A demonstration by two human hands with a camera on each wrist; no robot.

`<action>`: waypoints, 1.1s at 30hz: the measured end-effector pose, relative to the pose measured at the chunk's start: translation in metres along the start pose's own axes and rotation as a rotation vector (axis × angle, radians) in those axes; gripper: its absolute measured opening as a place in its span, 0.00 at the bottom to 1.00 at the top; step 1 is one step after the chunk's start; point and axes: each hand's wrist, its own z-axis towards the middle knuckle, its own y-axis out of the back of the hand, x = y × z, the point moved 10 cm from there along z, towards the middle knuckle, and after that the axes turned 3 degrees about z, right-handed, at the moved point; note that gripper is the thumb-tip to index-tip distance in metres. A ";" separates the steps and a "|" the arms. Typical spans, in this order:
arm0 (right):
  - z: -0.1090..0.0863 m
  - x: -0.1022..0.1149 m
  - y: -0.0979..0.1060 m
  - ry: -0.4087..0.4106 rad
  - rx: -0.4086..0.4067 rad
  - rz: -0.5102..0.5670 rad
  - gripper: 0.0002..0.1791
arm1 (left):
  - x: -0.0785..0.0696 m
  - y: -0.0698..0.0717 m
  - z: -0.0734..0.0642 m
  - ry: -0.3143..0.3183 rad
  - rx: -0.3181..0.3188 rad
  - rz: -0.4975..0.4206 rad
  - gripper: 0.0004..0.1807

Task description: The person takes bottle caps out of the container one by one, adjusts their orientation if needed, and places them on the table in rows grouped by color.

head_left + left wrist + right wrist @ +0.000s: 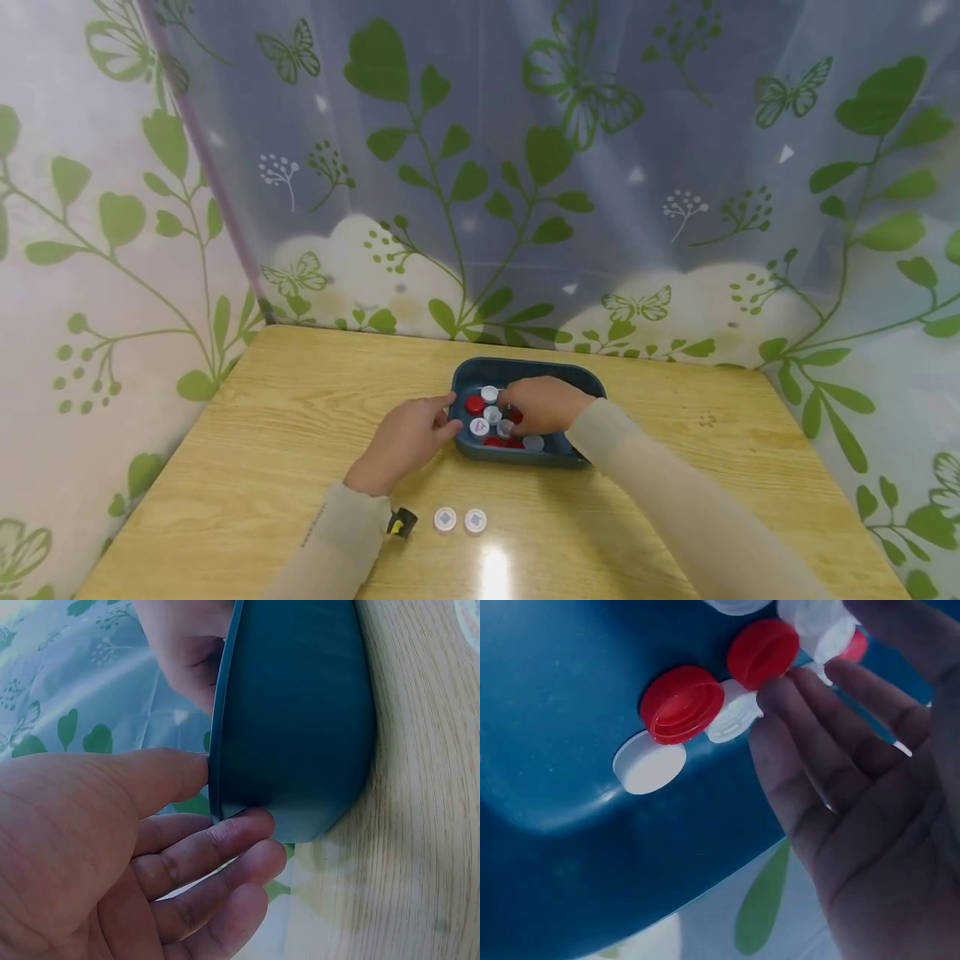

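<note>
A dark blue plastic tray (517,458) holds several red, white and clear bottle caps. At its left end my left hand (405,437) grips the rim; in the left wrist view the thumb rests on the edge and the fingertips lie against the wall (300,712). My right hand (547,404) reaches down inside the tray, over the caps. In the right wrist view its fingers are extended, fingertips beside a red cap (763,652) and white caps (821,630). Another red cap (681,705) and a white disc-like cap (649,763) lie farther along the tray floor.
Two white caps with bluish marks, a left one (445,520) and a right one (476,522), lie on the wooden table (322,375) in front of the tray. A small black-and-yellow item (402,523) shows beside the left cuff. Leaf-patterned curtains (480,167) hang behind.
</note>
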 end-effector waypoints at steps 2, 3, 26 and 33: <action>0.002 0.003 -0.005 -0.004 0.020 -0.014 0.14 | -0.001 0.000 0.000 -0.004 0.000 0.003 0.28; 0.004 0.004 -0.007 -0.008 0.025 -0.027 0.11 | -0.001 0.000 -0.001 -0.006 0.000 0.005 0.28; 0.003 0.006 -0.010 -0.049 0.059 -0.042 0.08 | -0.003 -0.002 -0.001 0.001 0.001 -0.023 0.27; -0.014 0.008 0.020 -0.022 -0.062 0.005 0.09 | 0.000 -0.002 -0.001 0.009 0.003 -0.026 0.27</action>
